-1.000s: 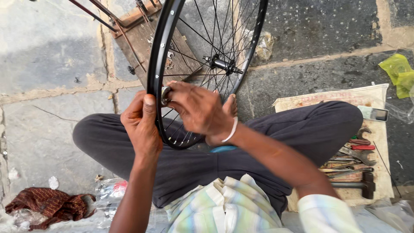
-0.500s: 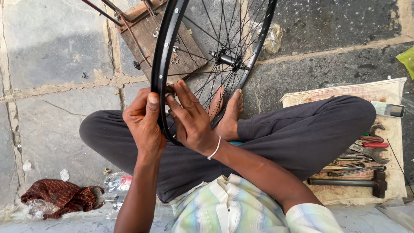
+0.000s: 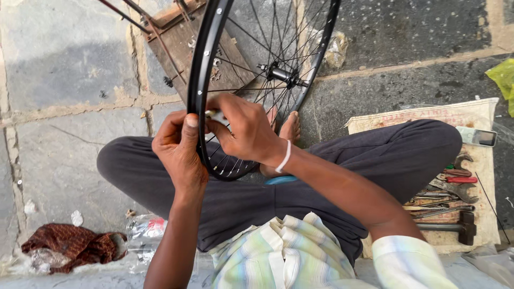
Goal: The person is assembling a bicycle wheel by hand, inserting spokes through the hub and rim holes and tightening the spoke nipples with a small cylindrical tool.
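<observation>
- The person sits cross-legged on a stone floor [image 3: 64, 160], and a black bicycle wheel [image 3: 211, 53] stands upright between the knees, its lower rim down by the bare feet [image 3: 292, 128].
- The left hand [image 3: 179, 147] is wrapped around the outside of the rim — thumb laid up along the rim's outer face, fingers curled behind it — so it is clamped on the wheel.
- The right hand [image 3: 246, 128] reaches in from the spoke side, its fingers pinched together on a small pale piece [image 3: 214, 114] right at the rim's inner edge, just beside the left thumb (what the piece is, I cannot tell). A white band sits on that wrist.
- The two hands are touching or very nearly so, either side of the same stretch of rim.
- The hub [image 3: 281, 75] sits above and to the right of the hands, with thin spokes fanning out to the rim.
- Behind the wheel lies a wooden board [image 3: 171, 37] with small bits of metal on it.
- At the person's right, a pale sack [image 3: 428, 115] is spread on the floor — on it lie wrenches [image 3: 455, 187], a red-handled tool [image 3: 460, 180] and a hammer [image 3: 463, 227].
- At the left, near the knee, lie a brown rag [image 3: 64, 243] and some crumpled clear plastic [image 3: 144, 230].
- A yellow-green bag [image 3: 503, 80] shows at the right edge.
</observation>
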